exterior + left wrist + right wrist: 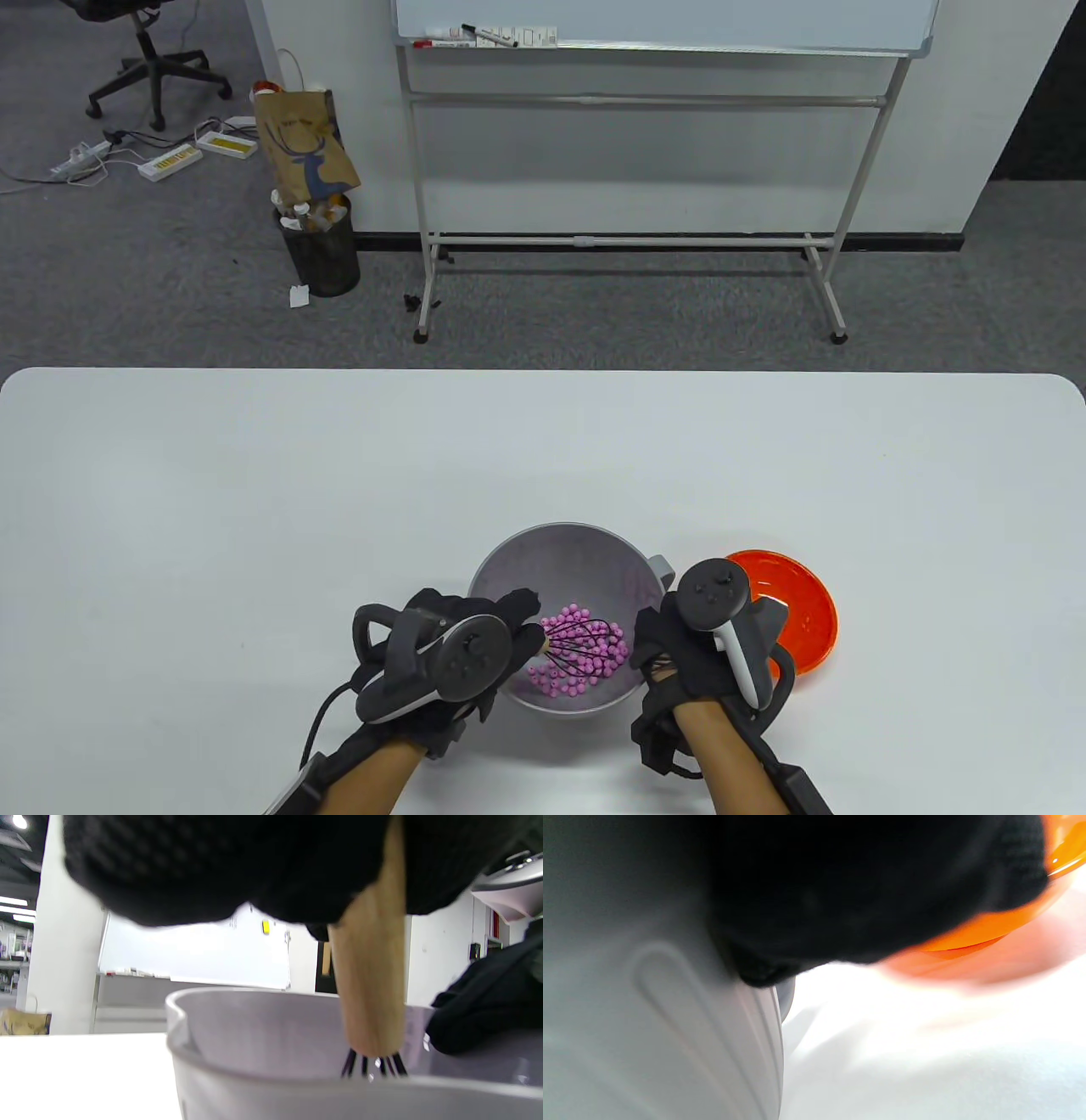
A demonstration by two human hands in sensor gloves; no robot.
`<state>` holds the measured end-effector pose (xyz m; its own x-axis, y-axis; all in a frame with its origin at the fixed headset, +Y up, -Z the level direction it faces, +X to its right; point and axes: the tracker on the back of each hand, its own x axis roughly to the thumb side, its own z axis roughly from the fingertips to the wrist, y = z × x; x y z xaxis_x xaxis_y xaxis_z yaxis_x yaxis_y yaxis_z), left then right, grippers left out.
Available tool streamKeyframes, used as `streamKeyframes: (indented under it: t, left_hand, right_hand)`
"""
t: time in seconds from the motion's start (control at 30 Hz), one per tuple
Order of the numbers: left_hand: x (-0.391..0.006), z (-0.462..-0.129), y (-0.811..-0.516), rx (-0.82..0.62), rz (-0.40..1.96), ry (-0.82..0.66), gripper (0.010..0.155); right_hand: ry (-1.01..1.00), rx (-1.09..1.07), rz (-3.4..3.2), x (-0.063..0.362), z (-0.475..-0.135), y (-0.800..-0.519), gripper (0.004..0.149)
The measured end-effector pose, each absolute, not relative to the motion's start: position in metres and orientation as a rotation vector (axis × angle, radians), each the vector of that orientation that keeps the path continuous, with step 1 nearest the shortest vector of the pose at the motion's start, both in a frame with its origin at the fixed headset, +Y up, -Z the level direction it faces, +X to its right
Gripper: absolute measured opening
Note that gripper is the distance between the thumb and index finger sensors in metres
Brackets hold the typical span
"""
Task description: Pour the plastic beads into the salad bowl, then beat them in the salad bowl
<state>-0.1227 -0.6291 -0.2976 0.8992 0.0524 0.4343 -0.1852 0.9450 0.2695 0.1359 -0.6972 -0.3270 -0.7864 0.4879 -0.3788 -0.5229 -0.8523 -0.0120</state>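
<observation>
Table view: salad bowl [567,560] near the table's front edge holds the pink beads [577,649], so pouring is done. Orange dish [797,607] beside it is empty. My left hand [441,649] grips the whisk [371,984], wires among the beads; beating remains. My right hand [679,645] steadies the bowl; grip unclear.

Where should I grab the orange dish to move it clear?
Take the orange dish by its far right rim, coming in from the right: it lies flat and shallow, and its left part sits hidden beneath the right hand at the bowl.
</observation>
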Motion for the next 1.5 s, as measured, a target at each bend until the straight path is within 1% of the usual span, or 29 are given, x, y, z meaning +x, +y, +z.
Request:
streamKeyframes:
  t: [0.1,0.17,0.27,0.33,0.47,0.57,0.7,0.77,0.9,0.97,1.03,1.07,1.13,1.2,1.3,1.4,1.5]
  left_hand:
    - [-0.124,-0.3,-0.63,0.307,0.076,-0.411,0.047]
    - [-0.126,-0.301,-0.629,0.33,0.027,-0.396,0.046]
    - [-0.131,-0.3,-0.622,0.353,-0.052,-0.389,0.045]
    - [-0.132,-0.298,-0.617,0.333,-0.061,-0.383,0.043]
    - [-0.127,-0.294,-0.61,0.237,-0.11,-0.384,0.04]
    - [-0.122,-0.289,-0.602,0.151,-0.114,-0.443,0.041]
    - [-0.121,-0.285,-0.599,0.07,-0.004,-0.516,0.041]
    - [-0.119,-0.286,-0.603,0.085,0.046,-0.527,0.041]
    - [-0.114,-0.29,-0.616,0.141,0.073,-0.525,0.042]
    - [-0.112,-0.293,-0.623,0.176,0.076,-0.495,0.042]
    - [-0.116,-0.294,-0.623,0.243,0.092,-0.462,0.041]
    - [-0.116,-0.296,-0.626,0.24,0.074,-0.454,0.04]
    - [-0.119,-0.296,-0.627,0.281,0.03,-0.426,0.04]
    - [-0.119,-0.298,-0.628,0.259,0.027,-0.417,0.041]
    - [-0.121,-0.299,-0.626,0.275,-0.003,-0.402,0.041]
    - [-0.125,-0.298,-0.62,0.294,-0.083,-0.376,0.04]
    - [-0.126,-0.296,-0.614,0.272,-0.098,-0.383,0.04]
  right_hand:
    - [0.126,-0.506,2.547,0.136,-0.327,-0.697,0.052]
    - [0.125,-0.507,2.548,0.136,-0.327,-0.697,0.052]
    - [0.126,-0.506,2.548,0.136,-0.327,-0.697,0.052]
    - [0.128,-0.506,2.547,0.136,-0.327,-0.697,0.051]
    - [0.128,-0.503,2.546,0.136,-0.327,-0.697,0.052]
    - [0.129,-0.501,2.542,0.136,-0.327,-0.697,0.052]
    - [0.13,-0.502,2.544,0.136,-0.327,-0.697,0.052]
    - [0.128,-0.504,2.545,0.136,-0.327,-0.697,0.052]
    - [0.127,-0.505,2.545,0.136,-0.327,-0.697,0.051]
    - [0.125,-0.505,2.547,0.136,-0.327,-0.697,0.051]
    - [0.124,-0.506,2.547,0.136,-0.327,-0.697,0.052]
    - [0.126,-0.506,2.547,0.136,-0.327,-0.697,0.051]
    - [0.127,-0.507,2.548,0.136,-0.327,-0.697,0.051]
    - [0.129,-0.508,2.548,0.136,-0.327,-0.697,0.051]
    - [0.13,-0.509,2.547,0.136,-0.327,-0.697,0.051]
    - [0.13,-0.509,2.548,0.136,-0.327,-0.697,0.051]
    - [0.132,-0.511,2.549,0.136,-0.327,-0.697,0.051]
